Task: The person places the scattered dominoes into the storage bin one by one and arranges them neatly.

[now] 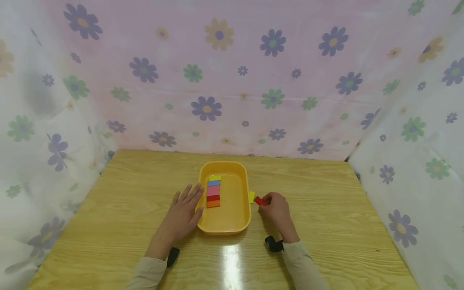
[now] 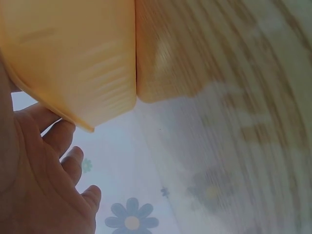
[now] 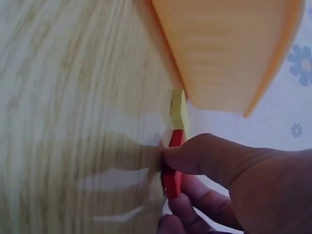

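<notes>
My right hand (image 1: 278, 211) pinches a red block (image 3: 174, 165) between thumb and fingers, low at the tabletop just right of the yellow tray (image 1: 224, 233). A yellow block (image 1: 251, 197) lies between that red block and the tray's right wall. My left hand (image 1: 181, 213) rests with spread, nearly straight fingers against the tray's left rim. In the left wrist view, its fingertips touch the rim (image 2: 73, 122) from outside. Inside the tray, along its left side, a row of flat blocks runs from yellow (image 1: 215, 177) through blue (image 1: 214, 183), pink (image 1: 213, 190) and red (image 1: 213, 198) to orange (image 1: 213, 204).
The wooden table (image 1: 326, 241) stretches around the tray on all sides. A flowered cloth (image 1: 239, 80) hangs behind it and along both sides. Black straps with small cameras (image 1: 273, 244) are worn at the wrists.
</notes>
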### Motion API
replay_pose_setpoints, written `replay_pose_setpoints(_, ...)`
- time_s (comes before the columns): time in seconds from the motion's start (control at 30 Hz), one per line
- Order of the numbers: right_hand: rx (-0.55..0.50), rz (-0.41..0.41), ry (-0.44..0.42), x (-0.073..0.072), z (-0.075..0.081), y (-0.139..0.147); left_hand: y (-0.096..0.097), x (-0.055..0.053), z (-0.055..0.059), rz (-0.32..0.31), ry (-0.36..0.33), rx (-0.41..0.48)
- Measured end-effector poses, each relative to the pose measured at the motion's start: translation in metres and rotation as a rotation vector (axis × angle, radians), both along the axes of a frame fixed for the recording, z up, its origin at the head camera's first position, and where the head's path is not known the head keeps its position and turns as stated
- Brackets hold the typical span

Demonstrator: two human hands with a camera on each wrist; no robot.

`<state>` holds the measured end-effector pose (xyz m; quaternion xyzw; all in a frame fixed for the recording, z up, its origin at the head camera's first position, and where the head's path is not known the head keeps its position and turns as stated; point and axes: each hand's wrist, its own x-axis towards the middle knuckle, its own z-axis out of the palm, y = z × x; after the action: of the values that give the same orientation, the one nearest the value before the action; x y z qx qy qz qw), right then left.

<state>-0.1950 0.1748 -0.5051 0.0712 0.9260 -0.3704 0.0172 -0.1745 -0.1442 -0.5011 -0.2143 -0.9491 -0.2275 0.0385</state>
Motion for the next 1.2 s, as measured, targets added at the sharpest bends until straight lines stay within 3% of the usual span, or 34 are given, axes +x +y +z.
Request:
replay_pose_setpoints(0.23, -0.032, -0.033, 0.057, 0.001, -0.01, 0.007, 0.001, 0.0, -0.001, 0.005, -0.005, 0.019)
replay_pose_setpoints(0.37, -0.1, -0.045, 0.125, 0.003, -0.012, 0.011, 0.002, 0.0, 0.0, 0.007, -0.007, 0.018)
replay_pose_setpoints(0.57, -0.303, -0.058, 0.27, 0.006, -0.013, 0.013, 0.002, 0.0, 0.0, 0.018, -0.008, 0.003)
replay_pose_setpoints(0.73, -0.549, -0.134, 0.375, 0.01, -0.017, 0.009, 0.003, -0.001, 0.0, 0.02, -0.008, -0.003)
replay_pose_setpoints(0.87, -0.739, -0.214, 0.39, 0.016, -0.019, 0.0, 0.003, -0.002, 0.0, 0.019, -0.001, -0.007)
replay_pose_setpoints(1.03, -0.855, -0.303, 0.385, 0.025, -0.012, -0.014, 0.003, -0.003, 0.0, 0.023, 0.005, -0.01)
replay_pose_setpoints(1.2, -0.964, -0.3, 0.397, 0.033, -0.004, -0.025, 0.004, -0.003, 0.0, 0.025, 0.006, -0.006)
